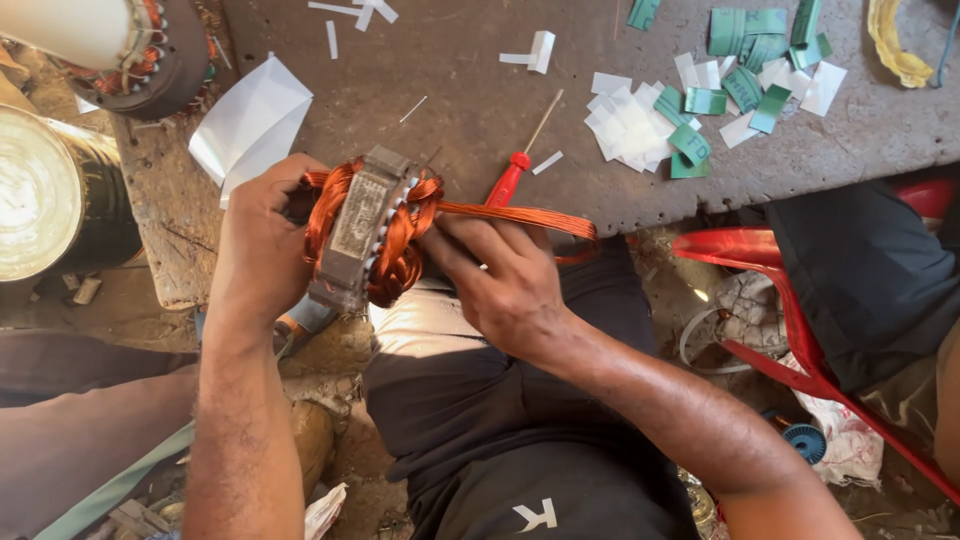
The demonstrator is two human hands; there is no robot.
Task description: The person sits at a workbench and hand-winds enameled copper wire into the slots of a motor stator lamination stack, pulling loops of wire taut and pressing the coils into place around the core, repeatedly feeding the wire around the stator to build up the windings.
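Note:
My left hand (262, 235) grips a grey metal stator core (358, 228) wound with copper wire coils (400, 245), holding it upright over my lap. My right hand (500, 275) is closed on the coil at the core's right side, fingers pressed into the windings. A long loop of copper wire (520, 215) stretches right from the core over my right hand. A red-handled screwdriver (512, 175) lies on the grey workbench (470, 100) just behind my hands.
White paper strips (625, 125) and green paper strips (745, 60) lie scattered on the bench. A folded white sheet (250, 120) lies at left beside another motor (150, 50) and a metal drum (45, 195). A red plastic chair (790, 300) stands at right.

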